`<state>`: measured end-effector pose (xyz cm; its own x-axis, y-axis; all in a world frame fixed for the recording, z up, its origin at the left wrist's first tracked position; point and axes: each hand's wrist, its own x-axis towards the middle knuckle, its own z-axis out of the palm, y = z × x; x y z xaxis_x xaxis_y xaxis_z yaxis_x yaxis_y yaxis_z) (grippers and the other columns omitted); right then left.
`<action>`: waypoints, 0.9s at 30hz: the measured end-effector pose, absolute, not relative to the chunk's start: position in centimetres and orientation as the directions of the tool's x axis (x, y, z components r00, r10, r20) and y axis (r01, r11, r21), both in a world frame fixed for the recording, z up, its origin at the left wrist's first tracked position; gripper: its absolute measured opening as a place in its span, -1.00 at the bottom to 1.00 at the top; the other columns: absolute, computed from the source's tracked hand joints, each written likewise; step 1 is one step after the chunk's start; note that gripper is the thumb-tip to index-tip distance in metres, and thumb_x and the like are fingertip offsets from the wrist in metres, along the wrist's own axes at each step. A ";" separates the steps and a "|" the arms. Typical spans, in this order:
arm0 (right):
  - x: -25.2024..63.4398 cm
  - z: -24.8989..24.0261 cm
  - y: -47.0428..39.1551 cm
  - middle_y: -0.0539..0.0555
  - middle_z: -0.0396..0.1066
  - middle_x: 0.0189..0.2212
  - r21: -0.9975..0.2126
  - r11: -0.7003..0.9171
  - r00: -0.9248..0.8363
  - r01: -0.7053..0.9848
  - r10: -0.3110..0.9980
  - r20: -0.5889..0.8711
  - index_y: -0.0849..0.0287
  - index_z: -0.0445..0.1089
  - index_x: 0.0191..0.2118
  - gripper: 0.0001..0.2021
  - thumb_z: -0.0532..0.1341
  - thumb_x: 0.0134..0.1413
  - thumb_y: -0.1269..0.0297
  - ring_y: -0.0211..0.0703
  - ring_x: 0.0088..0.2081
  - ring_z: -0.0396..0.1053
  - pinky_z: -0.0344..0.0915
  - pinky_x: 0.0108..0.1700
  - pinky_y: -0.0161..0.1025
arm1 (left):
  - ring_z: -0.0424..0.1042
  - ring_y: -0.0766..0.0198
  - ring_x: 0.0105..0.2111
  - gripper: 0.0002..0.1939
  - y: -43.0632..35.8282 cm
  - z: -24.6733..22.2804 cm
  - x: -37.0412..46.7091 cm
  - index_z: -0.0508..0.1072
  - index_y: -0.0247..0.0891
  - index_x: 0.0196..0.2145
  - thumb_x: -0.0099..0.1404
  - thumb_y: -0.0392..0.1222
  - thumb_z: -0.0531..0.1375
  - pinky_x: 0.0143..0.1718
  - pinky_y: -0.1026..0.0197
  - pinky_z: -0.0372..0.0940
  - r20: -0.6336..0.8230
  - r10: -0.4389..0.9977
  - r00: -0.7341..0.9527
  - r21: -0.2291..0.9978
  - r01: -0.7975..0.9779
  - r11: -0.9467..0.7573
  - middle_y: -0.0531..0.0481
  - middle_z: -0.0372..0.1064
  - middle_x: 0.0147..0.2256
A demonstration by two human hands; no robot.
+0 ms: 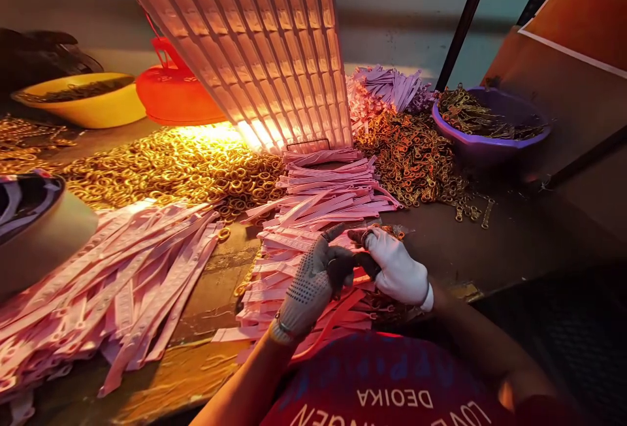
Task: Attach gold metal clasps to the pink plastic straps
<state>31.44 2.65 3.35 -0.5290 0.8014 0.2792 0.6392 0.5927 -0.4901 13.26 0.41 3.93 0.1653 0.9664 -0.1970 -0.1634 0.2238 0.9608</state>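
My left hand (pixel 313 279), in a grey glove with dark dots and dark fingertips, is above a pile of pink straps (pixel 294 243). Its lower fingers are curled and one finger points up to the right. Close beside it, my right hand (pixel 399 266) wears a white glove with dark fingertips, its fingers bent toward the left hand. Anything pinched between the fingers is too small or hidden to make out. A brighter pink strap (pixel 336 318) curves below both hands; whether a hand grips it I cannot tell.
Gold rings (pixel 196 164) are heaped behind left, gold clasps (pixel 416 151) behind right. More pink straps (pixel 142 269) lie left by a pale tub (pixel 53 236). A ribbed translucent panel (pixel 274 53) leans over the pile. Around stand a purple basin (pixel 490 142), yellow basin (pixel 98 109) and red-orange lamp (pixel 176 93).
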 end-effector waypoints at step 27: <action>29.8 4.2 3.1 0.19 0.52 -0.32 -0.267 0.488 -0.481 0.831 0.871 0.098 0.18 0.45 -0.20 -0.80 0.24 0.17 0.17 0.03 -0.29 0.43 0.15 -0.31 -0.15 | 0.11 0.50 -0.62 -0.52 2.8 3.4 13.1 0.45 -0.20 -0.01 0.19 -0.01 0.44 -0.63 0.42 -0.01 -0.383 0.887 0.258 0.823 -0.340 0.454 0.14 0.28 -0.46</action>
